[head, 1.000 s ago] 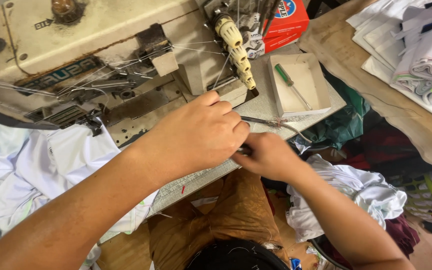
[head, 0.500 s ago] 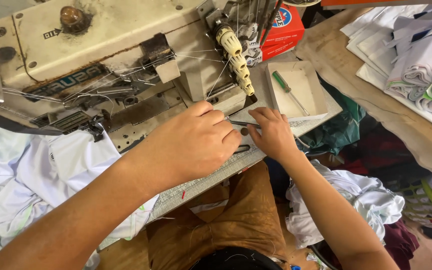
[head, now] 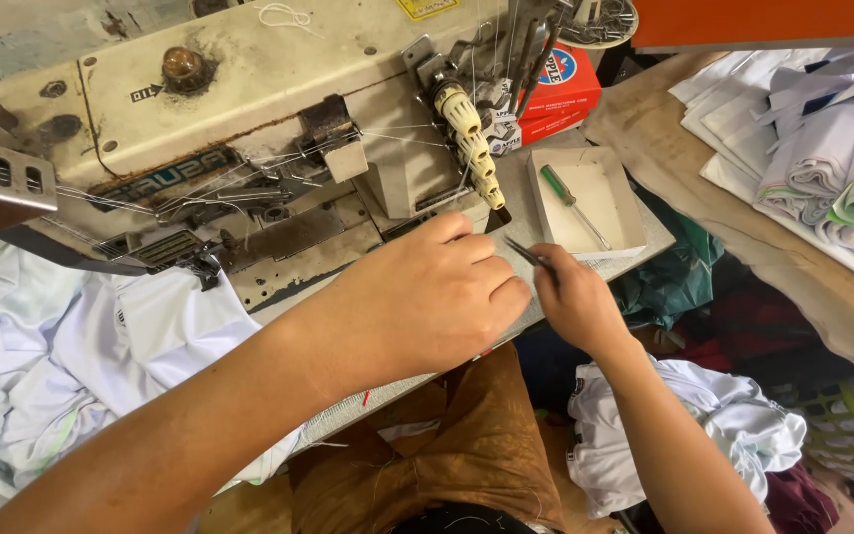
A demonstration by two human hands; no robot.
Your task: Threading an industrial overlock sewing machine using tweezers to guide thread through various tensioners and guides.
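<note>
A cream industrial sewing machine fills the top left, with thin threads strung across its front. My left hand rests knuckles up on the machine bed just below the row of cream tension knobs; its fingertips are curled under, hidden. My right hand pinches thin metal tweezers, whose tips point up-left toward the knobs. White fabric lies under the machine's left end.
A shallow white tray holds a green-handled screwdriver. A red box stands behind it. Folded white garments are stacked at right on a brown surface. Loose clothes lie heaped below.
The view has tilted down, showing more of the machine top. My right hand rose from below the bed edge to beside my left hand, and now holds tweezers up toward the knobs.
</note>
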